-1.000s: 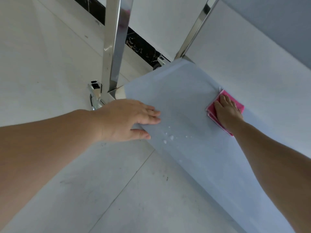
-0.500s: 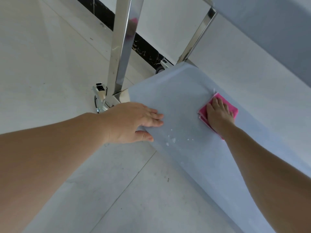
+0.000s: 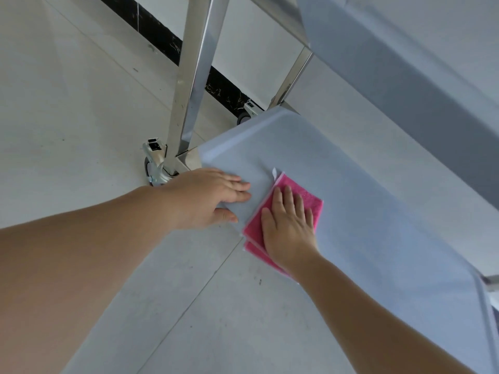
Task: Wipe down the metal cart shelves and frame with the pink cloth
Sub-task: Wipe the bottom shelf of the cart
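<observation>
The pink cloth (image 3: 310, 202) lies folded in layers on the bottom shelf (image 3: 378, 225) of the metal cart, at the shelf's near edge and close to its left end. Its left side runs along that edge, and the lower layers stick out slightly past it. The cloth's length runs from the near edge toward the far side, across the shelf's long axis. One corner points far-left, and a small white tag (image 3: 274, 172) stands up there. Any print on the tag is too small to read.

The right hand (image 3: 289, 230) lies flat on the cloth with the palm down. Its fingers are straight, slightly spread and point away toward the far side. The near end of the cloth is hidden under the wrist.

The left hand (image 3: 205, 198) rests on the shelf just left of the cloth, apart from it. Its fingers are straight and held together on the shelf top, pointing right, and the thumb lies along the near rim.

Behind the left hand, a shiny square post (image 3: 194, 76) rises from the shelf's left near corner. A caster (image 3: 154, 166) with its brake tab sits at the foot of the post. A second post (image 3: 295, 74) and caster (image 3: 244, 116) stand at the far corner.

The upper shelf (image 3: 405, 76) crosses the top right. The cart stands on a pale tiled floor (image 3: 67, 103), which meets a black marbled skirting strip (image 3: 162, 36) along the far wall.
</observation>
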{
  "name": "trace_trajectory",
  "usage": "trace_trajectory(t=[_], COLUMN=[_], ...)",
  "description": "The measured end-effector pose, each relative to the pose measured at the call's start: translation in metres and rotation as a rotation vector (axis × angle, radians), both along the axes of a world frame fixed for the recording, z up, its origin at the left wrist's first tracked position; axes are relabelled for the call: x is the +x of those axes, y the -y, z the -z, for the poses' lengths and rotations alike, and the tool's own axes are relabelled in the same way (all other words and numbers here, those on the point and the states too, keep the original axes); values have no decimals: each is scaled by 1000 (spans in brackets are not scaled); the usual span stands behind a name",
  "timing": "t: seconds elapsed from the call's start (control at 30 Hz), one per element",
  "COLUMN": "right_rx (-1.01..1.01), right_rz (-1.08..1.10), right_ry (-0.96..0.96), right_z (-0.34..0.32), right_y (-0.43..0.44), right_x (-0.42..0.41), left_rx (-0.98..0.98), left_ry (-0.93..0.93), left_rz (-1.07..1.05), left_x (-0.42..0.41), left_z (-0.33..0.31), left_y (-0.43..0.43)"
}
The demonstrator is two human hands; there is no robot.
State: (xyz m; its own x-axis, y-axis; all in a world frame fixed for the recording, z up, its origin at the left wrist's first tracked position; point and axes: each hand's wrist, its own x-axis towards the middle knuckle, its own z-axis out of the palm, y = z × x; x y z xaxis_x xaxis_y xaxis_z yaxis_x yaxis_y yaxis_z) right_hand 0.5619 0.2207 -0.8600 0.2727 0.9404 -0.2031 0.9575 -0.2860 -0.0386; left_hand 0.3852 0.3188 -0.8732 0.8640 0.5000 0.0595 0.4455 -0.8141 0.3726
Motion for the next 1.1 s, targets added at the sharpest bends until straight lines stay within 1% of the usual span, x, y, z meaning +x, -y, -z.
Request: trace_trajectory(t=[0.2, 0.27, 0.4, 0.57, 0.7, 0.8, 0.9, 1.0, 1.1], right_rx=[-20, -16, -10, 8, 52, 53, 49, 36, 25], right_rz=[4, 3, -81, -243, -253, -296, -233, -195, -133], right_ry=[-40, -54, -6, 52, 70, 156, 159, 216, 228], right_z=[-5, -6, -2, 3, 6, 15, 22, 25, 25], right_y=[4, 7, 0, -27, -56, -80, -111, -142, -169], right_x=[-1, -1, -2, 13, 32, 56, 88, 116, 133], left_rx=[-45, -62, 61, 16, 36, 45, 50, 100, 129], left_ry=[-53, -58, 14, 120, 149, 199, 258, 335, 363], left_rz=[22, -1, -88, -124, -103, -91, -105, -110, -93], left_x=[2, -4, -23, -25, -26, -26, -24, -23, -24], left_z=[-6, -9, -3, 5, 8, 13, 18, 23, 27], left_y=[-3, -4, -13, -11, -16, -16, -17, -16, -17])
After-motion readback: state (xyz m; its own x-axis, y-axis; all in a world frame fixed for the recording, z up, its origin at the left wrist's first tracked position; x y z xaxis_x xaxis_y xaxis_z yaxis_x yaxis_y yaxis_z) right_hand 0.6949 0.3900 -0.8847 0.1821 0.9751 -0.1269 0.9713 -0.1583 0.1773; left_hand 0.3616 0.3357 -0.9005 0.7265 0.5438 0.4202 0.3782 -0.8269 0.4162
